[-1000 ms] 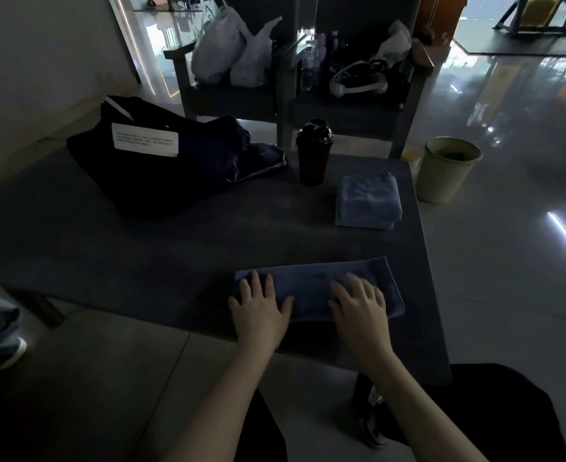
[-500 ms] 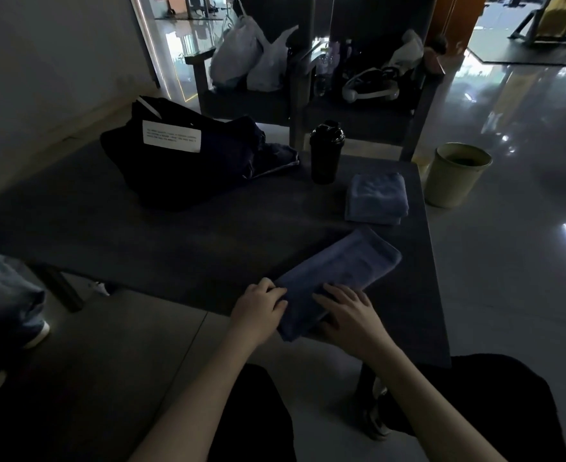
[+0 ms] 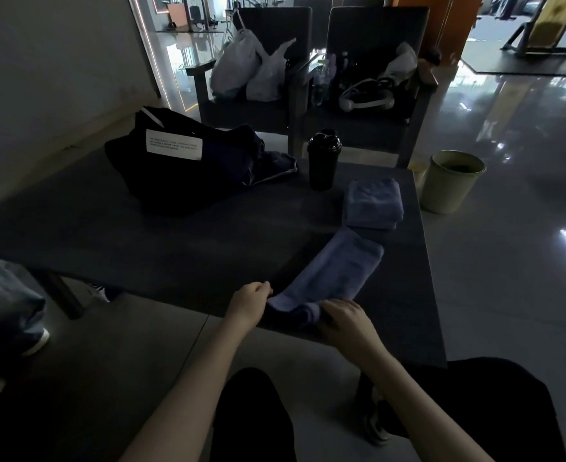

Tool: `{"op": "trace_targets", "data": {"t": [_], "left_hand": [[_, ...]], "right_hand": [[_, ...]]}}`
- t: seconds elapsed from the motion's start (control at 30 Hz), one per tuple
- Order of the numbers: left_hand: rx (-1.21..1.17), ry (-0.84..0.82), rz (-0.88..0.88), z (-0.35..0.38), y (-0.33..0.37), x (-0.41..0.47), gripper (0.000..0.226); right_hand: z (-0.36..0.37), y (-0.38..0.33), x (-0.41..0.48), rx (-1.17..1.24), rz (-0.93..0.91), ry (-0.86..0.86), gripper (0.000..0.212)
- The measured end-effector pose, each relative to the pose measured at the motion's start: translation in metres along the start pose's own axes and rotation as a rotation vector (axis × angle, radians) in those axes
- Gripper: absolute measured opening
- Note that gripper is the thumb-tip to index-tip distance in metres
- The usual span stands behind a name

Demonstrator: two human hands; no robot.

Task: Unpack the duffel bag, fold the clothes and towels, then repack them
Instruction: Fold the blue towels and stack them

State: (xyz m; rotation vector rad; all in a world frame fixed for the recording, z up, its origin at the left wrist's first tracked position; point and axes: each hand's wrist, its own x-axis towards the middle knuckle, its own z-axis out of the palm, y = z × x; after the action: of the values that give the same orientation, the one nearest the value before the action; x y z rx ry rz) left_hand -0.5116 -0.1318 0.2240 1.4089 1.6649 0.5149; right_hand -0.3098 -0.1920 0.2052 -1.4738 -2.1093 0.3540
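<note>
- long towel (image 3: 338, 275): 1, blue-purple, lies diagonally on table (image 3: 141, 235), lower centre-right of frame. Near end at table's front edge, far end points upper right. Near end bunched up & partly hidden by both hands.
- left hand (image 3: 249, 303): fingers curled, pinching towel's near left corner; fingertips hidden behind knuckles.
- right hand (image 3: 343, 315): fingers curled over near end's right side, gripping it; cloth under palm not visible.
- folded towel (image 3: 373, 203): 1 stack, same colour, just beyond long towel's far end, by table's right edge; layers too dim to count.
- duffel bag (image 3: 181, 181): 1, dark, centre-left, on table. White label (image 3: 174, 149), text unreadable; inside not visible.
- shaker bottle (image 3: 323, 160): 1, black, upright, btwn bag & folded towel.
- Off table: 1 bin (image 3: 448, 191) on floor at right; 2 chairs (image 3: 275, 21) at top, 2 plastic bags (image 3: 238, 65) on left one; right chair's clutter hard to make out.
</note>
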Motion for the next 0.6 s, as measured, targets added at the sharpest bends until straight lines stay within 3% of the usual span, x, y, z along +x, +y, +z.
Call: {"op": "trace_targets", "data": {"t": [0.13, 0.27, 0.33, 0.4, 0.5, 0.6], "left_hand": [[-0.328, -0.045, 0.05, 0.004, 0.008, 0.003, 0.034], [-0.43, -0.359, 0.079, 0.025, 0.015, 0.008, 0.052], [-0.518, -0.43, 0.093, 0.033, 0.022, 0.009, 0.038], [-0.402, -0.409, 0.164, 0.04, 0.032, 0.011, 0.015], [-0.161, -0.263, 0.268, 0.048, 0.044, 0.018, 0.022], [-0.099, -0.154, 0.298, 0.053, 0.051, 0.025, 0.023]], "right_hand": [[-0.019, 0.018, -0.002, 0.289, 0.278, 0.085, 0.007], [-0.031, 0.028, 0.007, 0.554, 0.446, 0.249, 0.014], [-0.036, 0.031, 0.016, 0.626, 0.509, 0.281, 0.01], [-0.039, 0.037, 0.025, 0.657, 0.585, 0.316, 0.01], [-0.041, 0.047, 0.037, 0.689, 0.682, 0.358, 0.02], [-0.043, 0.053, 0.044, 0.727, 0.705, 0.345, 0.028]]}}
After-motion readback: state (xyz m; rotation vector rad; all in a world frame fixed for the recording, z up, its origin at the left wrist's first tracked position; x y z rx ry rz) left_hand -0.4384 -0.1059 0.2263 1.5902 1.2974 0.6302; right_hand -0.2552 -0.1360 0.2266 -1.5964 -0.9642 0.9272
